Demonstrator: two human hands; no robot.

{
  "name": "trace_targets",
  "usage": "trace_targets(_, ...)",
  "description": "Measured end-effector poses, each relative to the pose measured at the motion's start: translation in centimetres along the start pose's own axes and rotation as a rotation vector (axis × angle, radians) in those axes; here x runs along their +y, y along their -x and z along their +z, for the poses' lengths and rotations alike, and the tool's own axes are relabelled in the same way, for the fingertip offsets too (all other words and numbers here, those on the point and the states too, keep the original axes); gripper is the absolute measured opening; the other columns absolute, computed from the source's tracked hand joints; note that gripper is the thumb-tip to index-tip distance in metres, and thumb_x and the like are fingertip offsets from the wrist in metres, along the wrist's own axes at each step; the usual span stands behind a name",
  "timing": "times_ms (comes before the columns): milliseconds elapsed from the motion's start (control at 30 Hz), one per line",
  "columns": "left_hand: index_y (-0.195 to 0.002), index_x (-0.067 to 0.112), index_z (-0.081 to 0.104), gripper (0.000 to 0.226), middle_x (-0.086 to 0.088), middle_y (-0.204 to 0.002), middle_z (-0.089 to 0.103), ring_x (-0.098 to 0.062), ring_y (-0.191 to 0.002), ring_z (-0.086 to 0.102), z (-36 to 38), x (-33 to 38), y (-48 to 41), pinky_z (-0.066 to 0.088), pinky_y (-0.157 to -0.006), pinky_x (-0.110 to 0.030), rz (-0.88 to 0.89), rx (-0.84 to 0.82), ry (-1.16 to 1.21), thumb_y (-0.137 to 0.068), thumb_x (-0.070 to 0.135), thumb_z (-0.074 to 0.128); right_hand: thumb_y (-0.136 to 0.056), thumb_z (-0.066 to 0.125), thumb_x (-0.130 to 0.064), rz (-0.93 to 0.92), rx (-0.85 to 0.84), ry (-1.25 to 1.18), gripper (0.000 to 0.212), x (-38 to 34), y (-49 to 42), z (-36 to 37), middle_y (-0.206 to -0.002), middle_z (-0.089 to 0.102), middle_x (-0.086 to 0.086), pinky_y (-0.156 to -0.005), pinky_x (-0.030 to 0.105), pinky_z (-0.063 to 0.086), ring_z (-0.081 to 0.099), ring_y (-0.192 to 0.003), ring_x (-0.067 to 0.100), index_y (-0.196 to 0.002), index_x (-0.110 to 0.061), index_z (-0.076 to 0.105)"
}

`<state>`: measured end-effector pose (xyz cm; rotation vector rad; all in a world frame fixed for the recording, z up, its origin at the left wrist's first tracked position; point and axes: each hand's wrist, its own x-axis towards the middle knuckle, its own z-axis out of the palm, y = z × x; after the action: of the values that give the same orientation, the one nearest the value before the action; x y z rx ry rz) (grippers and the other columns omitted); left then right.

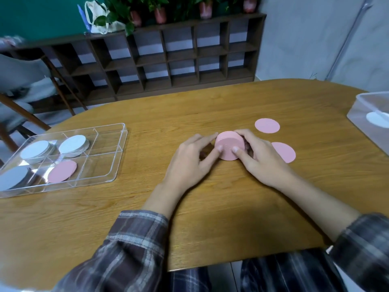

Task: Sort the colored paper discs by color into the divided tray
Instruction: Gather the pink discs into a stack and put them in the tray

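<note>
Plaid sleeves (136,239) frame my left hand (193,157) and right hand (260,158), both curled round the pink stack (229,142) on the worktop (210,218) — thumbs pressing its face. I'd square its edges, squeeze evenly, and carry it left to the tray (117,144) compartment holding a pink disc (62,171) — loose discs (267,125) later.

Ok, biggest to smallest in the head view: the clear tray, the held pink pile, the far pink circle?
1. divided tray
2. pink disc stack and far pink disc: alike; the stack is nearer, so unranked.

Potted plants (161,14) top a cubby shelf (151,60) behind the wooden table (210,218).
</note>
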<state>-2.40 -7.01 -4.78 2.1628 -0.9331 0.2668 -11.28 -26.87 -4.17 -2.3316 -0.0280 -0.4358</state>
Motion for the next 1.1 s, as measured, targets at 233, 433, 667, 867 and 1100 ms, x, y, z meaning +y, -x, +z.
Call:
trace_targets(233, -0.121, 0.021, 0.075, 0.043, 0.010, -0.090, 0.066, -0.006, -0.079, 0.059, 2.5, 2.7, -1.3, 0.051, -0.083, -0.030, 0.032, -0.022, -0.001, -0.100, 0.053, 0.054, -0.101, 0.062, -0.022, 0.088, 0.143, -0.084, 0.024, 1.8, 1.3, -4.6, -0.095, 0.066, 0.001, -0.074, 0.029, 0.052, 0.059, -0.074, 0.009, -0.121, -0.033, 0.059)
trace_targets(433, -0.114, 0.023, 0.077, 0.038, 0.006, -0.118, 0.068, -0.014, -0.113, 0.061, 5.8, 4.9, -3.4, 0.044, -0.104, -0.030, 0.108, -0.186, -0.055, -0.091, 0.052, 0.073, -0.100, 0.063, -0.025, 0.176, 0.199, -0.013, 0.026, 5.0, 3.3, -8.5, -0.098, 0.071, 0.005, -0.074, 0.020, 0.044, 0.060, -0.084, 0.017, -0.124, -0.033, 0.060)
trace_targets(667, -0.125, 0.025, 0.073, 0.050, 0.009, -0.135, 0.067, -0.013, -0.127, 0.055, 8.4, 5.8, -4.5, 0.046, -0.105, -0.046, 0.164, -0.286, -0.074, -0.088, 0.059, 0.073, -0.100, 0.063, -0.020, 0.212, 0.320, -0.017, 0.027, 7.3, 3.2, -9.0, -0.099, 0.069, -0.002, -0.069, 0.009, 0.039, 0.054, -0.080, 0.007, -0.126, -0.025, 0.061)
trace_targets(867, -0.109, 0.018, 0.076, 0.036, 0.004, -0.111, 0.072, -0.020, -0.102, 0.061, 8.6, 5.7, -4.6, 0.052, -0.087, -0.043, 0.217, -0.192, -0.119, -0.091, 0.050, 0.073, -0.101, 0.063, -0.020, 0.201, 0.312, -0.014, 0.027, 7.8, 0.8, -8.6, -0.099, 0.067, -0.011, -0.071, 0.009, 0.040, 0.055, -0.082, 0.002, -0.127, -0.028, 0.060)
trace_targets(1100, -0.130, 0.026, 0.068, 0.052, 0.007, -0.142, 0.064, -0.017, -0.133, 0.055, 9.8, 6.6, -4.6, 0.046, -0.096, -0.042, 0.275, -0.258, -0.092, -0.088, 0.057, 0.074, -0.099, 0.064, -0.019, 0.208, 0.327, -0.034, 0.030, 9.2, -0.2, -8.2, -0.106, 0.070, 0.003, -0.086, 0.044, 0.049, 0.061, -0.093, 0.029, -0.123, -0.037, 0.060)
